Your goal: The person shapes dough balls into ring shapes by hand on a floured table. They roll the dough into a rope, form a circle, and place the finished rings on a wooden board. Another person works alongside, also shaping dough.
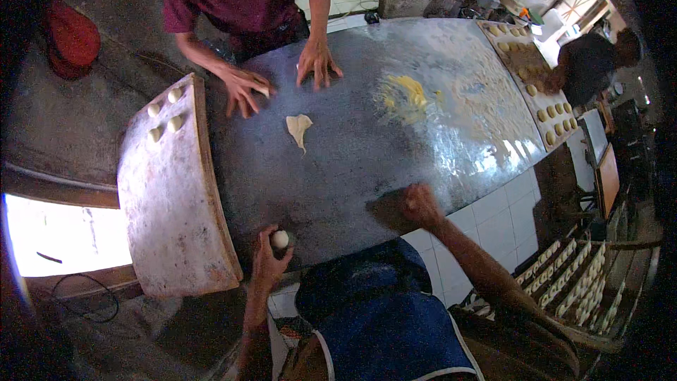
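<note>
Near the front edge of the grey metal table (pixel 338 169), my left hand (pixel 266 261) curls its thumb and fingers around a round, pale dough ball (pixel 280 239). Farther right, my right hand (pixel 422 204) is closed over the tabletop; whatever it may hold is hidden. A flat, irregular scrap of dough (pixel 299 127) lies mid-table, apart from both hands. Across from me, a person in a maroon shirt spreads two hands on the table, and a bit of pale dough (pixel 265 90) shows at one of them.
A floury wooden board (pixel 166 204) with several dough balls stands at the left end. Yellow fat (pixel 405 95) is smeared right of the middle. Another board (pixel 518 63) of dough balls lies at the far right by a second person. Filled trays (pixel 578 282) stand lower right.
</note>
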Motion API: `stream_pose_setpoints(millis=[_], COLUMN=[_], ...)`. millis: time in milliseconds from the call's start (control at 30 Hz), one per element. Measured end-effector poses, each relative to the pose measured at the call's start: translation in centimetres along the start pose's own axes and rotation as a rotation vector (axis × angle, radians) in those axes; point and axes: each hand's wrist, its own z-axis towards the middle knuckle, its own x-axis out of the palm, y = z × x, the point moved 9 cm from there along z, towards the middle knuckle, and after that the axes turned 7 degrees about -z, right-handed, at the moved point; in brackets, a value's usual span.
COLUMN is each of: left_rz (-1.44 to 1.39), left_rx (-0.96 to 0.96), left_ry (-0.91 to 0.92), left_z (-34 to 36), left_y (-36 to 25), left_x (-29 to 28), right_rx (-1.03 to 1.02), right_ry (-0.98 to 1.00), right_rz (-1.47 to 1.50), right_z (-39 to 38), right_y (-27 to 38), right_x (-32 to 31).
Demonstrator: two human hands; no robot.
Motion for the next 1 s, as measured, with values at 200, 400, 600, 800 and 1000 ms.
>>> stream_pose_setpoints(millis=[200,400,600,800,1000], left_rz=[0.222,0.253,0.460,0.321,0.330], left_rx=[0.180,0.199,0.398,0.252,0.038], left_ry=[0.298,0.467,0.485,0.358,0.299], left_z=[0.9,1.2,1.7,2.4,6.8], left_y=[-2.4,-0.1,-0.4,-7.0,-7.8], left_x=[-0.6,1.3,2.2,0.5,-0.6], right_rx=[0.020,0.241,0.221,0.239,-0.080], right_ry=[-0.192,0.102,0.079,0.105,-0.326], right_rz=[0.218,0.178,0.499,0.666,0.134], right_z=[0.6,-1.0,-3.1,1.5,20.9], right_y=[3.9,0.2,-0.4,3.6,15.5], right_x=[-4.9,-9.1,-14.1,-7.8,-3.0])
